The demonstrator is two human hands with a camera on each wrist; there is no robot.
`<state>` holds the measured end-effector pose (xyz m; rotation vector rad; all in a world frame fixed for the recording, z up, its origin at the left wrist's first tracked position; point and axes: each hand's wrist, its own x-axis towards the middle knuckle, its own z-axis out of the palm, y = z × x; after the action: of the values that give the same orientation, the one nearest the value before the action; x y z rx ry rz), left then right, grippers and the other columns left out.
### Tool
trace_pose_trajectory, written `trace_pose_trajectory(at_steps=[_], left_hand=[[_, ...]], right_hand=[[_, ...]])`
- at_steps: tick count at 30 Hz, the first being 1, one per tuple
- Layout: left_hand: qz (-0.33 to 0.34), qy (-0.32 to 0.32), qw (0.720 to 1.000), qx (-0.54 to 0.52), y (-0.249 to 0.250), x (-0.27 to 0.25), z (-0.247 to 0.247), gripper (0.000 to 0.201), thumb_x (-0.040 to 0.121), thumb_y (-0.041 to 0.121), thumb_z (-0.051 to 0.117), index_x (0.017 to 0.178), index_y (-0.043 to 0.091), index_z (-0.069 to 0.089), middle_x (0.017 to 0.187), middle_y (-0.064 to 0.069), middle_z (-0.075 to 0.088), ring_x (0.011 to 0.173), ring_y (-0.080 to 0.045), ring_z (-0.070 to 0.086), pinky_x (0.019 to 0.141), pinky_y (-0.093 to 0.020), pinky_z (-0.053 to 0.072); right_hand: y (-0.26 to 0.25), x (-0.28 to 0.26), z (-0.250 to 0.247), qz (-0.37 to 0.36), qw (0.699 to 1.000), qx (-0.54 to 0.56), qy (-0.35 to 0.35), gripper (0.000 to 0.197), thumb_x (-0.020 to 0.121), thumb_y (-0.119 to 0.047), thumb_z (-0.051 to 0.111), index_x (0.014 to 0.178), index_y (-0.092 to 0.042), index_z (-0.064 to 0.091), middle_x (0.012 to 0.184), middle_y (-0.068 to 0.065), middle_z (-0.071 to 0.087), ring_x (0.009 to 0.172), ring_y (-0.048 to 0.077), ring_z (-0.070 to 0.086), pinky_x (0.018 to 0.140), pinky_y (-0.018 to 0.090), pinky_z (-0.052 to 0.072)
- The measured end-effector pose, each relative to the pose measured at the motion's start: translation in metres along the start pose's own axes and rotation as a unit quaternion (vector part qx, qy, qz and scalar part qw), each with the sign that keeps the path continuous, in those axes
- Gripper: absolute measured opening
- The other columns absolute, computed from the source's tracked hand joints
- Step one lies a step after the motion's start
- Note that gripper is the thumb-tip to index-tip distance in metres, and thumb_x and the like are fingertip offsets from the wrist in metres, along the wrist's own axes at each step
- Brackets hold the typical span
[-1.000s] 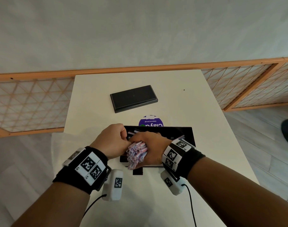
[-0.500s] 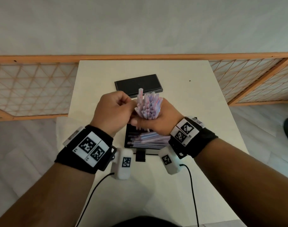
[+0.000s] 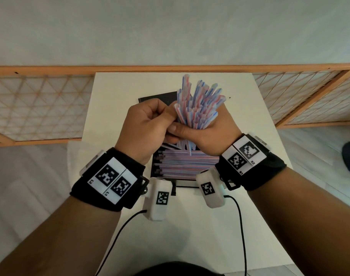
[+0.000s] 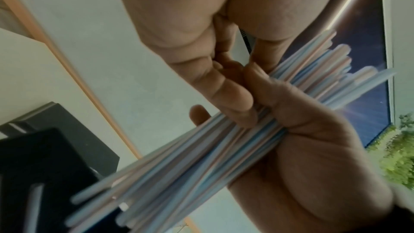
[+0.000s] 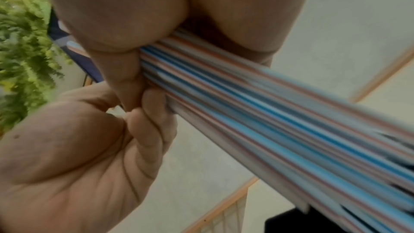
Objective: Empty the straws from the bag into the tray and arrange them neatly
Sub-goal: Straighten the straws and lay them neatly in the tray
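A thick bundle of red-and-blue striped straws (image 3: 198, 108) stands upright above the table, its top ends uneven. My right hand (image 3: 210, 132) grips it round the lower part. At the bundle's left side my left hand (image 3: 150, 124) has its fingers curled and pinches the straws, thumb against the right thumb. Below the hands lies the black tray (image 3: 153, 172), holding several straws (image 3: 188, 162) laid flat side by side. The left wrist view shows the bundle (image 4: 201, 157) slanting through the right hand (image 4: 313, 148). In the right wrist view, the straws (image 5: 268, 112) are blurred.
A second black tray or lid (image 3: 158, 97) lies farther back on the white table (image 3: 114, 92). A pale sheet (image 3: 75, 156), perhaps the bag, lies at the table's left edge. A wooden lattice screen (image 3: 40, 104) runs behind. Cables trail from both wrists.
Both hands have risen from the tray with the bundle, which has turned from lying low to standing upright. More of the flat straws in the tray now show.
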<state>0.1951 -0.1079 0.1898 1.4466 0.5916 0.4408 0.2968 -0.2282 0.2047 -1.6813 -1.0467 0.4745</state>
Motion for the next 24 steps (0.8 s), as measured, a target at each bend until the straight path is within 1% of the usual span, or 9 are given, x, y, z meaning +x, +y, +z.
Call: trace_pose_trajectory(at_steps=[3, 6, 8, 10, 13, 16, 18, 21, 24], left_hand=[[-0.046, -0.034, 0.998, -0.038, -0.007, 0.002, -0.003, 0.033, 0.096, 0.032, 0.06, 0.093, 0.001, 0.073, 0.083, -0.015, 0.072, 0.064, -0.02, 0.069, 0.058, -0.033, 0.059], [-0.09, -0.036, 0.984, -0.149, -0.019, 0.002, -0.015, 0.055, 0.096, 0.06, 0.044, 0.085, 0.014, 0.073, 0.097, -0.015, 0.07, 0.093, -0.035, 0.067, 0.087, -0.048, 0.052], [-0.111, -0.04, 0.971, -0.21, -0.027, 0.001, -0.02, 0.07, 0.095, 0.068, 0.034, 0.096, 0.008, 0.069, 0.109, -0.022, 0.067, 0.106, -0.041, 0.064, 0.097, -0.05, 0.047], [-0.119, -0.029, 0.972, -0.203, -0.035, 0.0, -0.019, 0.071, 0.091, 0.072, 0.037, 0.099, 0.01, 0.071, 0.111, -0.019, 0.073, 0.11, -0.035, 0.069, 0.098, -0.045, 0.048], [-0.022, 0.01, 0.997, 0.068, -0.057, -0.001, -0.015, 0.042, 0.085, 0.06, 0.054, 0.083, 0.024, 0.074, 0.092, 0.002, 0.078, 0.092, -0.012, 0.072, 0.084, -0.032, 0.052], [0.083, -0.034, 0.943, 0.32, -0.085, -0.007, -0.014, 0.026, 0.094, 0.042, 0.055, 0.09, 0.023, 0.073, 0.086, 0.01, 0.072, 0.079, -0.004, 0.063, 0.076, -0.026, 0.05], [0.118, -0.085, 0.913, 0.381, -0.101, -0.01, -0.014, 0.034, 0.095, 0.041, 0.049, 0.102, 0.017, 0.072, 0.096, 0.005, 0.071, 0.088, -0.01, 0.061, 0.082, -0.032, 0.051], [0.14, -0.151, 0.871, 0.447, -0.118, -0.014, -0.011, 0.052, 0.096, 0.05, 0.038, 0.12, 0.014, 0.067, 0.119, -0.001, 0.068, 0.12, -0.018, 0.055, 0.107, -0.042, 0.042], [0.162, -0.137, 0.839, 0.501, -0.122, -0.016, -0.005, 0.059, 0.095, 0.051, 0.034, 0.124, 0.011, 0.066, 0.131, -0.006, 0.063, 0.135, -0.027, 0.048, 0.118, -0.045, 0.028]], right_hand=[[0.001, -0.005, -0.001, 0.031, 0.997, -0.065, 0.009, 0.018, 0.078, -0.017, 0.081, 0.096, -0.018, 0.075, 0.087, -0.001, 0.073, 0.079, 0.005, 0.068, 0.071, 0.014, 0.054], [0.017, -0.009, 0.004, 0.098, 0.977, -0.183, -0.049, 0.011, 0.077, -0.025, 0.076, 0.071, -0.023, 0.067, 0.071, -0.002, 0.069, 0.069, 0.018, 0.068, 0.07, 0.035, 0.058], [0.034, -0.012, 0.013, 0.112, 0.925, -0.343, -0.119, 0.023, 0.078, -0.034, 0.068, 0.067, -0.022, 0.052, 0.064, -0.004, 0.057, 0.069, 0.025, 0.063, 0.068, 0.037, 0.054], [0.045, -0.015, 0.026, 0.117, 0.872, -0.449, -0.155, 0.021, 0.08, -0.04, 0.064, 0.078, -0.025, 0.049, 0.071, -0.005, 0.053, 0.075, 0.026, 0.059, 0.067, 0.031, 0.046], [0.058, -0.018, 0.041, 0.155, 0.84, -0.481, -0.198, 0.037, 0.079, -0.053, 0.063, 0.103, -0.025, 0.055, 0.097, -0.001, 0.064, 0.092, 0.027, 0.062, 0.08, 0.036, 0.045], [0.075, -0.024, 0.045, 0.192, 0.85, -0.455, -0.183, 0.086, 0.059, -0.088, 0.046, 0.117, -0.025, 0.052, 0.116, -0.003, 0.061, 0.108, 0.025, 0.056, 0.095, 0.043, 0.045], [0.083, -0.033, 0.045, 0.206, 0.849, -0.456, -0.172, 0.1, 0.052, -0.094, 0.036, 0.119, -0.022, 0.05, 0.121, -0.002, 0.058, 0.113, 0.025, 0.052, 0.097, 0.045, 0.043], [0.092, -0.044, 0.041, 0.217, 0.849, -0.456, -0.152, 0.1, 0.052, -0.093, 0.03, 0.117, -0.019, 0.049, 0.12, 0.0, 0.057, 0.113, 0.025, 0.051, 0.1, 0.045, 0.041], [0.095, -0.047, 0.036, 0.202, 0.852, -0.453, -0.166, 0.105, 0.049, -0.094, 0.036, 0.124, -0.02, 0.046, 0.124, -0.001, 0.055, 0.114, 0.025, 0.049, 0.101, 0.046, 0.041]])
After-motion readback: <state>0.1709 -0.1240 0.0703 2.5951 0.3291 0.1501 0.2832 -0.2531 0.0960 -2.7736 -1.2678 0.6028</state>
